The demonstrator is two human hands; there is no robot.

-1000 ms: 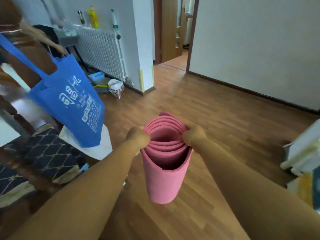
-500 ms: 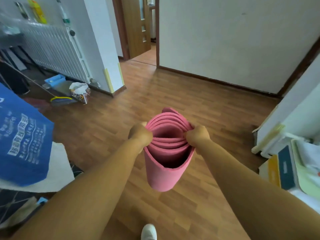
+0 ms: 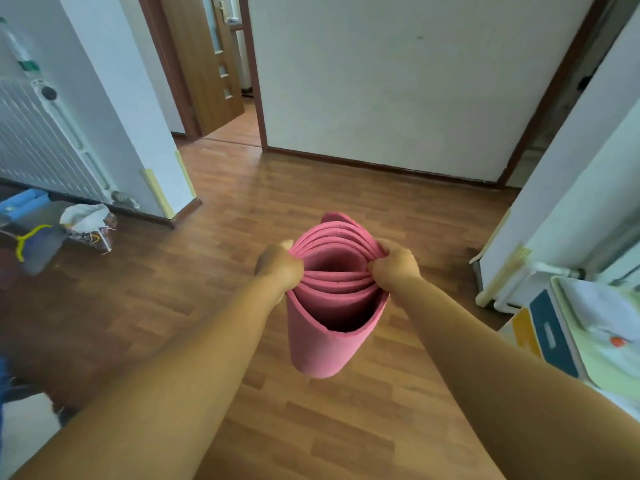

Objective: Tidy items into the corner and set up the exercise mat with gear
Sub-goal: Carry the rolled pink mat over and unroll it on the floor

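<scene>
Rolled pink mat (image 3: 322, 344) upright — left hand (image 3: 278, 268), right hand (image 3: 394, 266) gripping rim

A room in a home: wood laminate floor (image 3: 214, 271), plain white walls (image 3: 398, 81), a white radiator (image 3: 38, 143) on the left, and an open wooden door (image 3: 207, 60) leading to a hallway.

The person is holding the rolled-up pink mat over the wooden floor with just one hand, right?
Not quite: it's two hands, not one. The head view shows the left hand and the right hand each gripping the top edge of the rolled-up pink mat. The rest is right: it hangs over the wooden floor.
</scene>
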